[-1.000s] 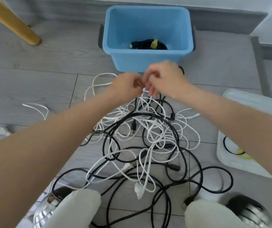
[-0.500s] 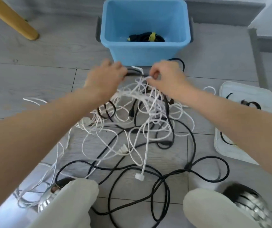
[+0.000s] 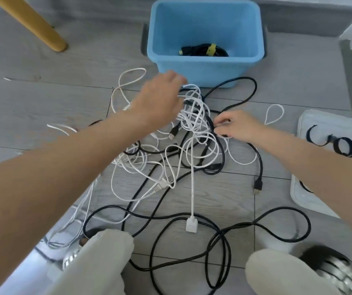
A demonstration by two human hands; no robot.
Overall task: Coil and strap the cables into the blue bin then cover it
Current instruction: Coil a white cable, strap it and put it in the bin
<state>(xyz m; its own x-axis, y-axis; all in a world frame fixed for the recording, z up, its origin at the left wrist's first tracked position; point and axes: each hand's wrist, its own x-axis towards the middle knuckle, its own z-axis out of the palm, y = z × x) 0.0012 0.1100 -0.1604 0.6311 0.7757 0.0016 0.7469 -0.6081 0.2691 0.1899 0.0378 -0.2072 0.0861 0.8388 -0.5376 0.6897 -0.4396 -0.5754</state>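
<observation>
Head view: nearest the camera, two knees in pale trousers (image 3: 98, 260) frame a grey wood-grain plank floor (image 3: 43, 99), matte with visible seams, on which a tangle of thin white and thicker black cables (image 3: 192, 145) lies in loose loops. Mid-frame, the left hand (image 3: 160, 101) is closed around a lifted bunch of white strands, while the right hand (image 3: 236, 125) pinches a cable between thumb and fingertips at the tangle's right edge; a white tray-like lid (image 3: 311, 188) at far right carries black straps (image 3: 341, 143). Beyond, the blue bin (image 3: 204, 71), smooth rectangular plastic, holds one coiled black cable (image 3: 202, 50) bound with a yellow strap, with a slanted wooden leg (image 3: 32, 24) at upper left.
</observation>
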